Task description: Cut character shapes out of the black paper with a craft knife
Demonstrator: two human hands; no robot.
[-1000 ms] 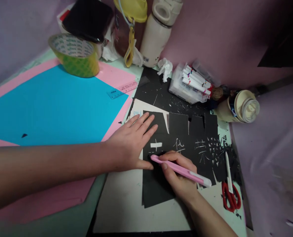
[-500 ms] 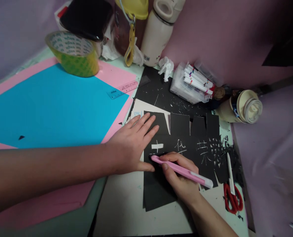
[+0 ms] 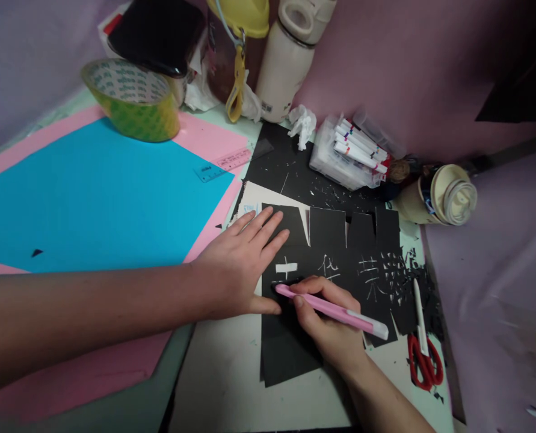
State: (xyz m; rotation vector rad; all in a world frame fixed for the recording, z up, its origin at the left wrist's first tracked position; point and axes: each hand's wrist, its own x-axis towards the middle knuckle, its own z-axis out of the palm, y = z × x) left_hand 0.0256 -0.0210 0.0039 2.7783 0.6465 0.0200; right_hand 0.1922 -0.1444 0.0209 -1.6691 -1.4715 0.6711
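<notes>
My left hand (image 3: pixel 238 264) lies flat, fingers spread, over the left edge of a sheet of black paper (image 3: pixel 290 355). Between the thumb and fingers of my right hand (image 3: pixel 331 319) is a slim pink craft knife (image 3: pixel 326 305). Its tip meets the black paper just below a cut-out cross shape that shows white; the blade itself is too small to make out. Further right on the black paper are more cut characters (image 3: pixel 369 276) with pale lines. Slits divide the paper's top edge into flaps. A white board (image 3: pixel 218 373) lies underneath.
Red-handled scissors (image 3: pixel 425 364) and a white pen-like tool (image 3: pixel 419 313) lie at right among black scraps. Behind stand a box of markers (image 3: pixel 360 150), a white bottle (image 3: pixel 286 72) and a tape roll (image 3: pixel 136 108). A clear ruler (image 3: pixel 227 163) rests near blue paper (image 3: pixel 100 198).
The whole view has shifted very slightly. Both hands and the craft knife stay in nearly the same place on the black paper.
</notes>
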